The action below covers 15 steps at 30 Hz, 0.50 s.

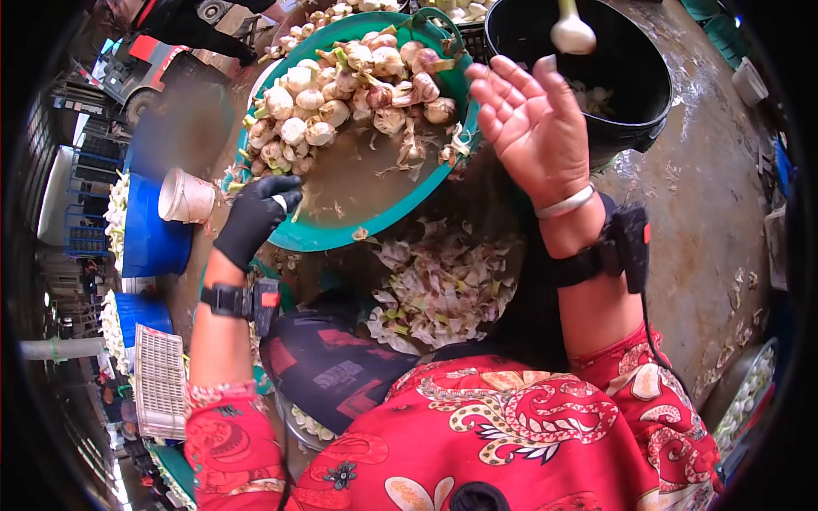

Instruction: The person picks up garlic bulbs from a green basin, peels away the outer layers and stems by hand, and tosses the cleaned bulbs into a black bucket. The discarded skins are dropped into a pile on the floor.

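Observation:
My right hand (538,123) is open, palm showing and fingers spread, beside the rim of a black bucket (663,111). A peeled white garlic bulb (573,36) with a pale stem is in the air over that bucket, apart from my fingers. My left hand (254,220), in a black glove, is closed at the near left rim of a green tub (341,238). Something small and whitish shows at its fingers; I cannot make out what it is. Unpeeled garlic bulbs (311,100) are heaped in the tub, beside murky water (358,183).
A pile of garlic skins (447,285) lies between the tub and my lap. To the left stand a white pail (187,196), blue tubs (158,226) heaped with garlic, and a white crate (160,375). A basin of garlic (748,400) sits at right on the wet floor (699,213).

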Each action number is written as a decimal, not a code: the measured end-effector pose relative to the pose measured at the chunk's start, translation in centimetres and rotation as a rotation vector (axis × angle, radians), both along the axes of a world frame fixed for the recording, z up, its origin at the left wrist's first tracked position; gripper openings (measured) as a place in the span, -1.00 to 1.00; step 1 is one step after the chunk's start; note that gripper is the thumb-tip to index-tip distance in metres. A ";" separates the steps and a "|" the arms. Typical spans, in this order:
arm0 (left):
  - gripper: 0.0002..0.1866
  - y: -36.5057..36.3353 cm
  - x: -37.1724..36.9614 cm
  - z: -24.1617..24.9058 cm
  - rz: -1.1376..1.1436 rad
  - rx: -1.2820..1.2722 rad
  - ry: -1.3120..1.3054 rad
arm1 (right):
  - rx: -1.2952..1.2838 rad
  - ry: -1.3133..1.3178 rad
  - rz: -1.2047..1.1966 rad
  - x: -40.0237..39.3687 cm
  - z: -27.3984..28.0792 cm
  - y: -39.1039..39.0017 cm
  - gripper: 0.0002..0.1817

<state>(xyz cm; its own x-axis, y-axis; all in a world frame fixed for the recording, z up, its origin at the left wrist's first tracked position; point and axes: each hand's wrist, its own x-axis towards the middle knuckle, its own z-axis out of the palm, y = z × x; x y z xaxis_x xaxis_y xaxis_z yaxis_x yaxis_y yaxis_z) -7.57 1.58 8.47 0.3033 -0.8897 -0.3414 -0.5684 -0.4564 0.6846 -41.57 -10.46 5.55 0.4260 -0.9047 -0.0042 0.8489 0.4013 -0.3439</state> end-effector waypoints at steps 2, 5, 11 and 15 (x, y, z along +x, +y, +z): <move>-0.63 -1.4 2.0 -2.2 -0.187 0.114 -0.177 | -0.007 0.167 0.081 1.1 -1.6 0.6 -0.59; -0.49 -4.2 4.2 -5.6 -0.338 0.367 -0.330 | 0.001 0.296 0.178 2.6 -2.7 1.9 -0.66; -0.49 -6.0 7.4 -10.4 -0.794 0.849 -0.748 | 0.045 0.439 0.202 3.2 -2.5 1.5 -0.71; -0.62 -5.7 9.0 -10.9 -0.850 0.768 -0.926 | 0.034 0.488 0.202 4.0 -2.4 1.2 -0.75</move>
<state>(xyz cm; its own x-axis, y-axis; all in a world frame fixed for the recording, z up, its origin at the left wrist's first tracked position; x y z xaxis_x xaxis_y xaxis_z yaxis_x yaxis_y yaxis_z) 1.42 -4.14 -2.43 0.1621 -0.6028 -0.7813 -0.9361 0.1566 -0.3151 -37.54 -9.21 3.14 0.5333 -0.8004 -0.2737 0.4975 0.5585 -0.6638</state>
